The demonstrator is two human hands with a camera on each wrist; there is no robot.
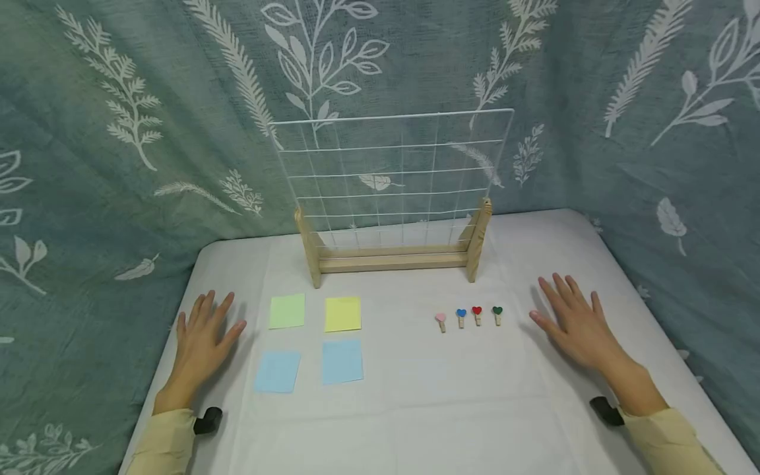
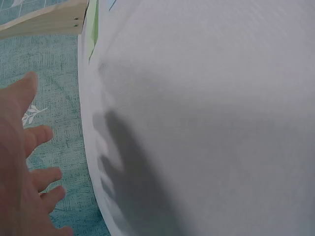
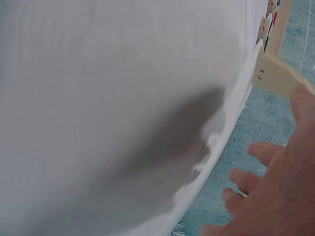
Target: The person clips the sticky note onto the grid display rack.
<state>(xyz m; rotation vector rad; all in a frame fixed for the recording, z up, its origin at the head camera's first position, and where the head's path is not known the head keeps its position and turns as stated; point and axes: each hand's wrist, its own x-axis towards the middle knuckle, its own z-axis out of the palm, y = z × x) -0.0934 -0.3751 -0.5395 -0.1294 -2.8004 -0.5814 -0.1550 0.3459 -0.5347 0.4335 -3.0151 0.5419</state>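
Observation:
My left hand (image 1: 200, 343) is over the left side of the table, fingers spread, holding nothing. Closest to it are a green sticky note (image 1: 287, 311) and a blue sticky note (image 1: 278, 372). A yellow sticky note (image 1: 342, 314) and a second blue one (image 1: 342, 362) lie just right of those. On the right side my right hand (image 1: 578, 326) is spread too, with nothing in it. Left of it several small heart-topped clothespins stand in a row: pink (image 1: 441, 322), blue (image 1: 461, 318), red (image 1: 477, 315) and green (image 1: 497, 315).
A white wire grid panel (image 1: 392, 175) stands upright in a wooden base (image 1: 392, 262) at the back of the table. White cloth (image 1: 439, 409) covers the tabletop. Blue-green curtains with white leaf prints (image 1: 178, 119) hang behind and at both sides.

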